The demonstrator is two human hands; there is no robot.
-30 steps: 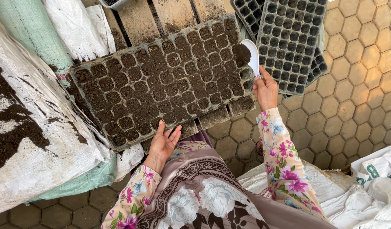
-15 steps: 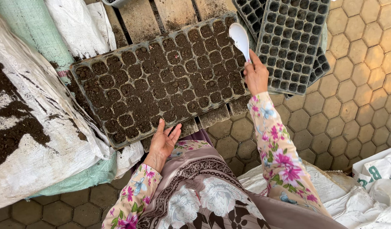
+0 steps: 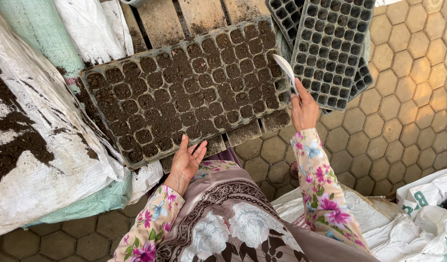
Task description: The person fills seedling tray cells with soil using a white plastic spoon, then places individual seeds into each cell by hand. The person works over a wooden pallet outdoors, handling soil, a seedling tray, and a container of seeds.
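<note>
A black seedling tray (image 3: pixel 184 92) with many cells full of dark soil lies on wooden slats in front of me. My right hand (image 3: pixel 304 110) grips the handle of a white spoon (image 3: pixel 284 68), whose bowl hangs over the tray's right edge. My left hand (image 3: pixel 187 162) rests open, fingers spread, against the tray's near edge. Both arms wear floral sleeves.
A stack of empty black cell trays (image 3: pixel 332 48) lies at the upper right. White sacks with loose dark soil (image 3: pixel 19 145) spread along the left. Wooden slats (image 3: pixel 160 19) run under the tray. Hexagonal paving (image 3: pixel 403 111) covers the ground; white bags (image 3: pixel 427 199) sit at the lower right.
My right hand moved the spoon from the tray's far right corner, up over it, then down to the right edge. My left hand stayed in place.
</note>
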